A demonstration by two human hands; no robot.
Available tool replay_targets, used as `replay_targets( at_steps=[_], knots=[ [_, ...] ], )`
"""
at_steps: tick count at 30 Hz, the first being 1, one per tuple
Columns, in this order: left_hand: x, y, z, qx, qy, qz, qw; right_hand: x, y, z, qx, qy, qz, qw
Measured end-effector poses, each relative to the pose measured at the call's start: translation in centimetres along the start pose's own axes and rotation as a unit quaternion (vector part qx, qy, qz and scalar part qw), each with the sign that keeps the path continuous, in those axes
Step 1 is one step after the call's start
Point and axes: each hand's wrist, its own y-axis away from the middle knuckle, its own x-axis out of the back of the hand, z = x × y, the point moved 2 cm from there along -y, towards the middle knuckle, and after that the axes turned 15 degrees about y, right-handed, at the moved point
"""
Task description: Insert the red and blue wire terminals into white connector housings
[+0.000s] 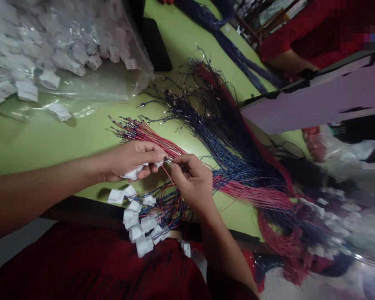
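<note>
on the green table (34, 137), left hand (129, 160) grips white connectors (134, 173), right hand (190, 179) pinches a wire (168, 159).

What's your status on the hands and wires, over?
Left hand shut on small white plastic connectors. Right hand pinching thin red wire at the connector. Finished white-plugged leads piled at table edge; loose red and blue wire bundle alongside.
</note>
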Motion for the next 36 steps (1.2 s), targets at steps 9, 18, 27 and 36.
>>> replay_targets(
  at_steps=[9,18,27,36],
  knots=[
    [-0.24,-0.09,-0.49,-0.041,-0.049,0.007,0.998,-0.04,-0.66,0.28,-0.121,-0.146,-0.062,0.980],
    [-0.02,0.06,-0.09,-0.018,0.000,0.028,0.999,0.35,-0.40,0.16,-0.111,-0.115,-0.045,0.986],
    [0.24,0.15,-0.09,-0.016,0.014,0.009,1.000,0.31,-0.31,-0.03,-0.083,-0.060,-0.030,0.994],
    [0.10,0.13,-0.01,-0.002,0.026,0.022,0.999,0.61,-0.30,0.03,-0.084,-0.090,-0.037,0.992]
  ],
)
